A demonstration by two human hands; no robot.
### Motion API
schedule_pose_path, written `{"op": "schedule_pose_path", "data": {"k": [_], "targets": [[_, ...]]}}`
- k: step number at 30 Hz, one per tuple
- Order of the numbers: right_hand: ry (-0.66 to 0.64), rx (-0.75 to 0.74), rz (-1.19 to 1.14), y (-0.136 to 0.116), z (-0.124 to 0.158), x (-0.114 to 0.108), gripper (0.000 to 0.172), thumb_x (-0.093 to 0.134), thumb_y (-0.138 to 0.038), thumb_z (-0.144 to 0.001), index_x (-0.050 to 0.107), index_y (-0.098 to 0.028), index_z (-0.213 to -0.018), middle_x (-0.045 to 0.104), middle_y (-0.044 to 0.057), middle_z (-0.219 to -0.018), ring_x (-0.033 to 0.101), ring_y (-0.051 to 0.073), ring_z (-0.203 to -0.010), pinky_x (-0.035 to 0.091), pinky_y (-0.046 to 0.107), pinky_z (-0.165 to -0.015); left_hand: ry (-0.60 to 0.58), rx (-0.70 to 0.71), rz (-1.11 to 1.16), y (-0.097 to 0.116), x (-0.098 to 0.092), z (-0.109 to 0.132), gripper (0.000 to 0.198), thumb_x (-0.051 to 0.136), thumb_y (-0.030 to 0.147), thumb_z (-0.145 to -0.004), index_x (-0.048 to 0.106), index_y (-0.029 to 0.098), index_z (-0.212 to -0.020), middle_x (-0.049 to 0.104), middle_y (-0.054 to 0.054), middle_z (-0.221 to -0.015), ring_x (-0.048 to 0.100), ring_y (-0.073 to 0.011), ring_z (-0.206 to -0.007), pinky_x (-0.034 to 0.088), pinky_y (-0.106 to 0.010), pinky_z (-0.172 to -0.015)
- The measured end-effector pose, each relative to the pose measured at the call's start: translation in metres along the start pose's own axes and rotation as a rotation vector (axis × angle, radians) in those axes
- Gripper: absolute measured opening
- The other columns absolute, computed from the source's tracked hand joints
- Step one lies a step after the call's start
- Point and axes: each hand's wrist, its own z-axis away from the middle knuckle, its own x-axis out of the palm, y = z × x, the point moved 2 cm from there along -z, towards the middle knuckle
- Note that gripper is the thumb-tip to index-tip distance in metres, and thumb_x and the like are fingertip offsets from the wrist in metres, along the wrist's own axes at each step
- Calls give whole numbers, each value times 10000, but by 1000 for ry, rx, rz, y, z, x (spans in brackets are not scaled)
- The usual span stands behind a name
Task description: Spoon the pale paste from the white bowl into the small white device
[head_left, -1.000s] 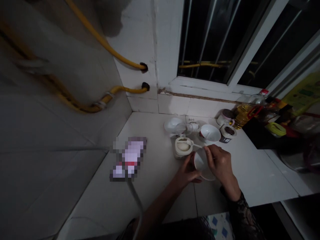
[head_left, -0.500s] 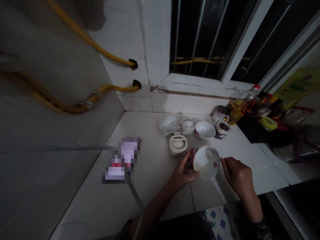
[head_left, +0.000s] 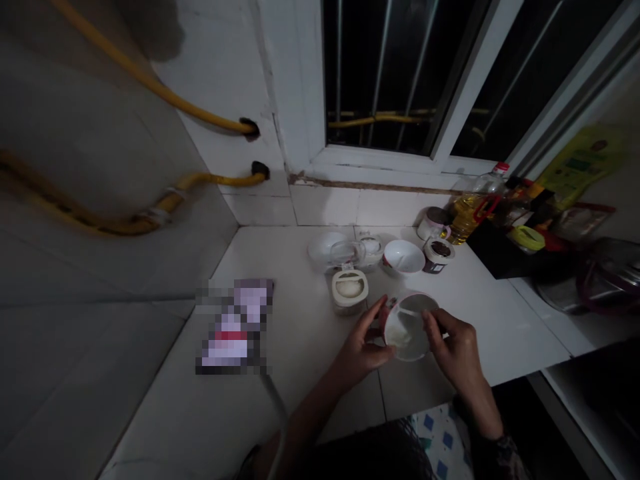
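Left hand (head_left: 361, 350), right hand (head_left: 454, 353), one bowl (head_left: 406, 327)

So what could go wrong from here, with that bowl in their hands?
The white bowl is tilted, gripped at its edges by the left hand and right hand above a hard tiled counter, so a slip might chip or break it. The pale lump inside could slide out at that angle. The open plastic tub sits close to the left hand, so a careless move might knock it.
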Motion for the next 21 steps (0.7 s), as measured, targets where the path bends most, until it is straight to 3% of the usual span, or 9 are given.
{"op": "schedule_pose_path", "data": {"k": [3,6,12,15,21], "targets": [[-109,112,-82,1,3,9,491,406,-431,-973,448,-201,-542,417,-47,-442,406,81,-406,309,201,-435,-11,-7,29,5,0,1,951,796,271,-607,375,278,-1460,410,-128,-1473,619,-216,-989,541,-237,-713],[-133,121,-6,4,9,4,505,424,-470,-958,464,-198,-534,416,-46,-434,414,86,-400,297,209,-430,6,-1,50,7,-1,1,966,803,291,-611,358,274,-1468,421,-130,-1476,621,-219,-995,543,-239,-720],[119,-107,288,-1,12,-16,379,425,-355,-995,631,-168,-737,638,14,-600,557,104,-496,360,210,-520,-8,14,34,4,-5,-1,985,814,313,-615,343,260,-1478,465,-133,-1443,640,-215,-977,541,-251,-762],[229,-194,490,-6,11,-13,358,461,-309,-988,612,-170,-695,638,22,-592,550,111,-487,326,234,-513,-45,26,26,3,-8,-3,999,818,331,-628,316,272,-1489,448,-129,-1464,634,-245,-1025,543,-294,-820],[3,-400,366,-20,17,-4,426,377,-280,-1020,587,-188,-662,592,1,-539,533,103,-464,354,232,-543,-30,16,-6,0,-12,-5,1034,826,380,-625,285,273,-1500,439,-126,-1477,631,-268,-1055,555,-306,-816]]}}
